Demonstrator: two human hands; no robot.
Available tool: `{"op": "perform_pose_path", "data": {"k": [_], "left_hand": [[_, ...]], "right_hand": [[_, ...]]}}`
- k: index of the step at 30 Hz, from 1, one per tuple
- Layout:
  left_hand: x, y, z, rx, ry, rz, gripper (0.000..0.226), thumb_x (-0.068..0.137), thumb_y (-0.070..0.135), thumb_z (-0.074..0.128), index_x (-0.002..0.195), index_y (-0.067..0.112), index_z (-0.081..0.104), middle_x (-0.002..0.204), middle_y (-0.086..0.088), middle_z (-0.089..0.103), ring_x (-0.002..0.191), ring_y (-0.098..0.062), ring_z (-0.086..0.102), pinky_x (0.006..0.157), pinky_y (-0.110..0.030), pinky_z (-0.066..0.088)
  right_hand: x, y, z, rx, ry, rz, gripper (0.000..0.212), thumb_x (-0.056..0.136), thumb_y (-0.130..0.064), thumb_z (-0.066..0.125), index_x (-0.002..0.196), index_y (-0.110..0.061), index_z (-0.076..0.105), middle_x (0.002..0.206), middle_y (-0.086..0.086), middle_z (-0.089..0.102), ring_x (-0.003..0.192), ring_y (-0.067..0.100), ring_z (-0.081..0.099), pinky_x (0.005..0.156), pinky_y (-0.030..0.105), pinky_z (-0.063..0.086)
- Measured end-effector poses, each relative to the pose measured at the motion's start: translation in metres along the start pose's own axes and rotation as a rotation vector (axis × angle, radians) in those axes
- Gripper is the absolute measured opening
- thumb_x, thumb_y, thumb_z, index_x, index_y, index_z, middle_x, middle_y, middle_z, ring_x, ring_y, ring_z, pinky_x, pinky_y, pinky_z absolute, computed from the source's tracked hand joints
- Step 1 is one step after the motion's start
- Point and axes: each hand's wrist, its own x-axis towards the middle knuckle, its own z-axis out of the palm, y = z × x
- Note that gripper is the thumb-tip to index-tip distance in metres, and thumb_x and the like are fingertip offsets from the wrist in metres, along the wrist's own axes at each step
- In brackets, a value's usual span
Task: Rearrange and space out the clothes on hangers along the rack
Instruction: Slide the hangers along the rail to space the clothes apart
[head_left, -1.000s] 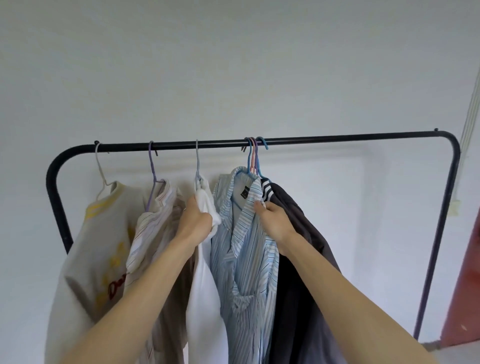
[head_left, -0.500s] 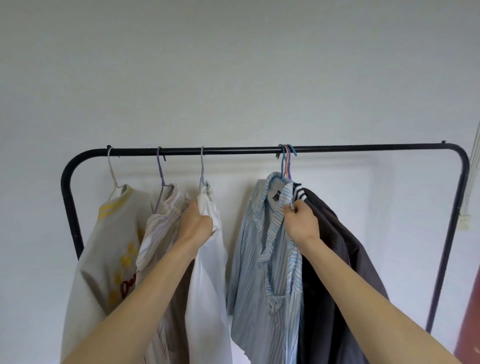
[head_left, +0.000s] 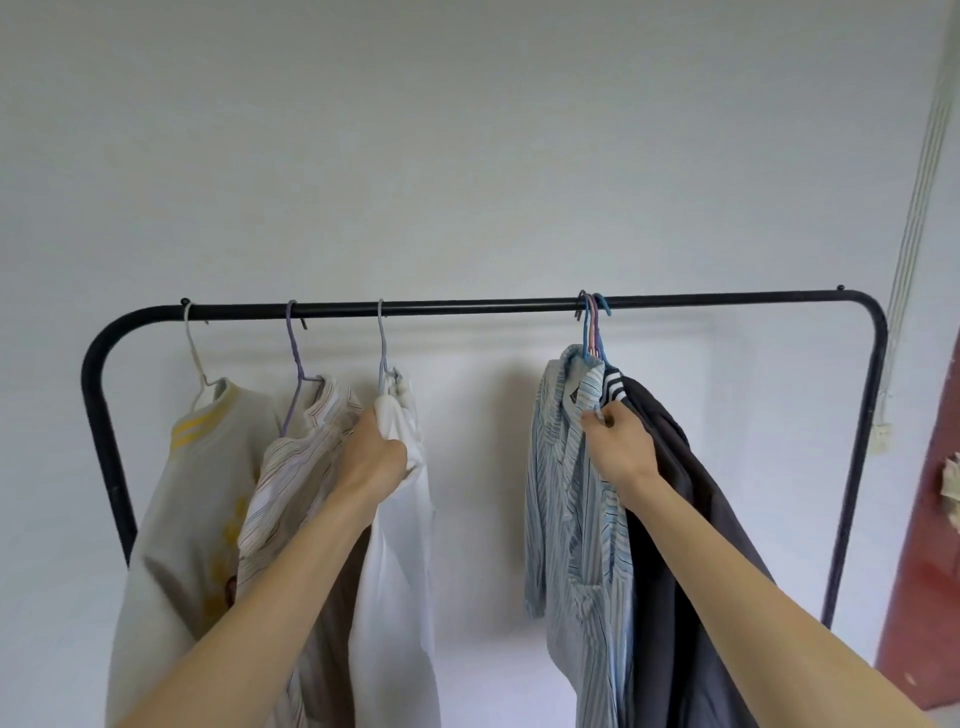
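Clothes on the rack: five garments hang on it, three spaced at the left, a bunch at the right, and a wide bare gap between them that has opened up over the last second.
Cream top: far left, on its own hanger, untouched.
Striped beige shirt: next along, hanging just beside the left hand.
Left hand: fingers clamped on the white garment near its neck, pinning it where it hangs.
Right hand: fingers closed on the collar of the blue striped shirt, which has slid well to the right along the bar.
Bunched hooks: blue, pink and purple hooks sit tight together, carried over as one.
Dark garment: pressed against the blue shirt, behind the right arm.
Task read: the split is made; the right cluster likely needs separating next.
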Motion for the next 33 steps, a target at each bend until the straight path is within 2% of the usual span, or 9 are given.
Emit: {"op": "perform_pose_path", "data": {"k": [3,9,12,15,18,20,24,27,33], "left_hand": [[0.012,-0.011,0.000,0.038,-0.068,0.000,0.024,0.059,0.007,0.035,0.071,0.027,0.041,0.078,0.002,0.055,0.072,-0.020,0.048,0.062,-0.030,0.037],[-0.004,0.006,-0.004,0.046,0.009,-0.001,0.029,0.076,-0.012,0.037,0.091,0.009,0.051,0.078,0.000,0.052,0.064,-0.011,0.045,0.053,-0.025,0.033],[-0.001,0.002,-0.005,0.010,-0.011,0.024,0.031,0.067,-0.014,0.037,0.090,0.001,0.052,0.080,-0.005,0.054,0.072,-0.020,0.051,0.059,-0.030,0.038],[-0.004,0.003,-0.009,0.000,-0.016,0.030,0.029,0.073,-0.016,0.038,0.090,0.004,0.050,0.081,-0.006,0.051,0.070,-0.019,0.047,0.056,-0.025,0.034],[-0.008,0.003,-0.011,0.003,0.002,0.039,0.032,0.080,-0.014,0.040,0.104,0.005,0.051,0.089,-0.001,0.052,0.072,-0.010,0.046,0.058,-0.019,0.033],[-0.007,0.002,-0.012,0.008,0.003,0.046,0.033,0.081,-0.013,0.042,0.108,0.002,0.052,0.095,-0.004,0.053,0.080,-0.015,0.049,0.059,-0.018,0.033],[-0.006,0.004,-0.015,0.002,-0.028,0.044,0.033,0.077,-0.018,0.043,0.100,0.004,0.051,0.086,-0.002,0.050,0.070,-0.009,0.046,0.056,-0.021,0.033],[-0.006,0.003,-0.016,0.000,-0.007,0.047,0.030,0.079,-0.018,0.043,0.097,0.005,0.051,0.077,0.004,0.048,0.068,-0.009,0.047,0.048,-0.014,0.035],[-0.010,0.006,-0.018,-0.011,-0.026,0.070,0.034,0.076,-0.024,0.041,0.090,0.008,0.046,0.071,0.001,0.042,0.060,-0.006,0.039,0.041,-0.005,0.032]], "right_hand": [[-0.002,0.000,0.002,0.069,-0.065,-0.031,0.034,0.093,-0.036,0.053,0.071,-0.017,0.036,0.063,-0.002,0.042,0.060,0.018,0.040,0.058,0.032,0.034],[-0.009,-0.014,0.020,0.199,-0.150,-0.070,0.035,0.096,-0.039,0.047,0.068,-0.020,0.039,0.061,-0.007,0.042,0.057,0.012,0.039,0.064,0.031,0.036],[-0.014,-0.027,0.035,0.233,-0.168,-0.086,0.033,0.096,-0.036,0.047,0.068,-0.020,0.041,0.062,-0.007,0.044,0.059,0.013,0.041,0.065,0.031,0.037],[-0.022,-0.042,0.048,0.234,-0.181,-0.119,0.033,0.098,-0.033,0.046,0.069,-0.018,0.040,0.065,-0.006,0.045,0.063,0.013,0.043,0.067,0.032,0.039],[-0.032,-0.048,0.062,0.219,-0.195,-0.111,0.032,0.099,-0.033,0.043,0.072,-0.016,0.039,0.067,-0.005,0.045,0.065,0.014,0.043,0.066,0.032,0.038],[-0.039,-0.049,0.074,0.226,-0.216,-0.073,0.032,0.099,-0.033,0.043,0.072,-0.016,0.038,0.067,-0.004,0.044,0.065,0.016,0.042,0.066,0.033,0.036],[-0.056,-0.052,0.094,0.262,-0.317,-0.010,0.029,0.098,-0.033,0.042,0.075,-0.016,0.037,0.069,-0.003,0.041,0.063,0.015,0.038,0.061,0.031,0.033],[-0.063,-0.054,0.100,0.248,-0.435,-0.007,0.024,0.097,-0.035,0.044,0.088,-0.013,0.047,0.074,-0.002,0.047,0.066,0.015,0.043,0.061,0.030,0.037],[-0.064,-0.049,0.094,0.090,-0.434,-0.075,0.020,0.097,-0.032,0.041,0.093,-0.013,0.043,0.072,-0.001,0.049,0.062,0.016,0.045,0.061,0.032,0.038]]}}
